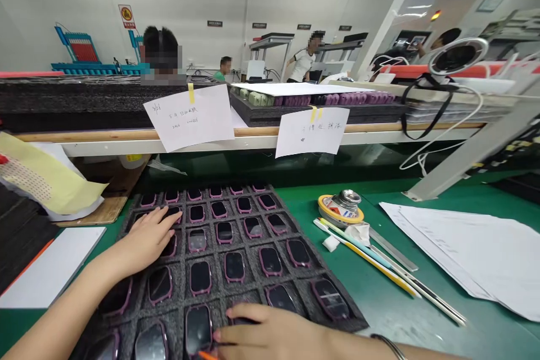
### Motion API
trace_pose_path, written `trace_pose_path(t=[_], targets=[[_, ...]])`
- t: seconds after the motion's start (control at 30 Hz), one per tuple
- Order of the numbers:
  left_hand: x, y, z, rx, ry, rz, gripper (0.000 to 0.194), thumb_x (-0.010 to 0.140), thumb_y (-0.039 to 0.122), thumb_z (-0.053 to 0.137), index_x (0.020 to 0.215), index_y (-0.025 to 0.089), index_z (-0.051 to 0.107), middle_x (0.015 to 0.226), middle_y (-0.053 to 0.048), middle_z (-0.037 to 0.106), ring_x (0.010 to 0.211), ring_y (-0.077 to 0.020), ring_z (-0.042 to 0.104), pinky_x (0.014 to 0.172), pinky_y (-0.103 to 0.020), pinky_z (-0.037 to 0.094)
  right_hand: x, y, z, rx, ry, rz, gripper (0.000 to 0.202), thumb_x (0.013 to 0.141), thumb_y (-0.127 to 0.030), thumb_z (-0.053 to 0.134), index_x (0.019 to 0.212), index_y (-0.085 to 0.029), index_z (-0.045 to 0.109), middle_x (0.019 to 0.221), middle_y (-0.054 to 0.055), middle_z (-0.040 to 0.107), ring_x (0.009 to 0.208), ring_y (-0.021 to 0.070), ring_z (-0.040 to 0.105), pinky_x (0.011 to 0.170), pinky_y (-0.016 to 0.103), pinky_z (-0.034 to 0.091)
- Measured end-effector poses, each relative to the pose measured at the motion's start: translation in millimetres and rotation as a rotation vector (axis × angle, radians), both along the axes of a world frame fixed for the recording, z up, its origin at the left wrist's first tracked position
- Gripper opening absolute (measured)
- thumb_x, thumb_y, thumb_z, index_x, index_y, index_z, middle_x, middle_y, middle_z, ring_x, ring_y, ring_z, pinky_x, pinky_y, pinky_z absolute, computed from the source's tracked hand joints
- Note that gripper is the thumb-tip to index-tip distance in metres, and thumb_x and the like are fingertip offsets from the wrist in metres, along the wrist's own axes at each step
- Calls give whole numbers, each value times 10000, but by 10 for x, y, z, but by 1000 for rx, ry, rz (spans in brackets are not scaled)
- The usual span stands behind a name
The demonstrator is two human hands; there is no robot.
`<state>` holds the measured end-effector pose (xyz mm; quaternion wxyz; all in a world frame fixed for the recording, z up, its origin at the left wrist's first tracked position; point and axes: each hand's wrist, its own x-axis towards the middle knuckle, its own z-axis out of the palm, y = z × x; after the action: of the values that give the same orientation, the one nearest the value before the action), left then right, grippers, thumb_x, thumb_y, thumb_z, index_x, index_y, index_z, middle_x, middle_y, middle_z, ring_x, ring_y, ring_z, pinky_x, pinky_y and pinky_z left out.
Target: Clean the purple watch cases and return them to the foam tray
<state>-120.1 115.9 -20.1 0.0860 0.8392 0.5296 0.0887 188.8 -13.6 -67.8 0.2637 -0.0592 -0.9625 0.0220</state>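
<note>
A black foam tray [301,289] divided into cells lies in front of me. Its cells hold several smartwatch bodies with purple frames and dark screens. My left hand [145,236] rests over the tray's left side, fingers stretched forward across a watch [169,246] and its neighbour. Low in the view, my right hand [270,329] lies over the near cells with its fingers extended to the left. Its fingertips reach the edge of a near watch [198,329]; whether they press on it I cannot tell. A small orange tip [207,355] shows below those fingers, mostly cut off.
Right of the tray are a round tin [341,208] with a metal-topped dispenser, toothbrushes [375,261], a metal strip [394,250] and paper sheets [468,253]. White card [54,264] lies left. A shelf [253,143] with hanging notes crosses ahead; several people are beyond.
</note>
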Motion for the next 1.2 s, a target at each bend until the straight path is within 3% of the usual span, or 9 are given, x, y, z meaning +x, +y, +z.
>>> trace_pose_path(t=[0.2,0.37,0.5,0.63,0.73,0.87,0.93,1.03,1.2], targets=[[-30,-294,41,-47,117,-5,575,941,447,335,1481,332,495,1545,-133,480,1420,-366,449,1088,-606,430,-416,419,77,177,113,-178,330,1000,-215,413,832,-206,697,934,22,810,979,121,721,1016,274,512],[104,-354,-152,156,91,43,571,933,337,332,1437,193,557,1508,-189,518,1403,-399,469,1092,-613,425,-551,619,145,222,91,-210,333,1027,-207,436,793,-231,672,1008,24,802,1069,153,697,1051,309,494],[195,-378,-197,233,38,62,555,975,315,282,1423,124,548,1511,-223,498,1417,-410,434,1130,-632,358,-280,551,351,154,105,-302,287,1037,-425,477,956,-222,664,1097,27,781,1170,164,653,1112,336,453],[279,-511,-45,266,-27,23,486,1020,419,302,1210,162,667,1291,-172,653,1244,-335,573,1070,-520,445,368,485,511,67,125,-576,148,1013,-212,491,1045,-215,636,1081,77,771,1047,216,698,987,409,535],[414,-649,62,235,-31,-45,439,1035,445,343,986,216,715,1068,-91,699,1024,-265,633,945,-437,497,917,463,446,62,113,-771,234,978,-114,481,1148,-179,629,1096,153,752,1051,311,693,883,519,562],[575,-771,100,202,21,-76,357,1021,403,423,984,193,709,1003,-85,700,926,-274,630,866,-454,482,1361,419,239,29,2,-865,390,908,4,401,1091,-169,699,1045,159,766,1063,365,700,886,611,548],[596,-789,109,221,76,-36,341,1016,374,425,1030,166,695,991,-108,710,924,-310,633,845,-481,468,1403,396,210,-12,-49,-888,425,895,18,390,1090,-170,718,1095,165,759,1114,375,685,950,652,509],[559,-772,157,200,154,62,365,1001,406,434,1058,138,676,945,-133,719,932,-354,630,842,-501,455,1292,368,336,-102,-100,-908,364,959,-65,421,1183,-157,692,1203,171,727,1177,352,654,991,614,506],[417,-704,327,-222,-86,114,446,922,606,499,979,210,698,942,-79,716,935,-306,643,818,-392,485,1000,380,729,-326,-270,-787,363,880,-180,653,1241,-201,683,1212,65,741,1115,224,693,972,351,571]])
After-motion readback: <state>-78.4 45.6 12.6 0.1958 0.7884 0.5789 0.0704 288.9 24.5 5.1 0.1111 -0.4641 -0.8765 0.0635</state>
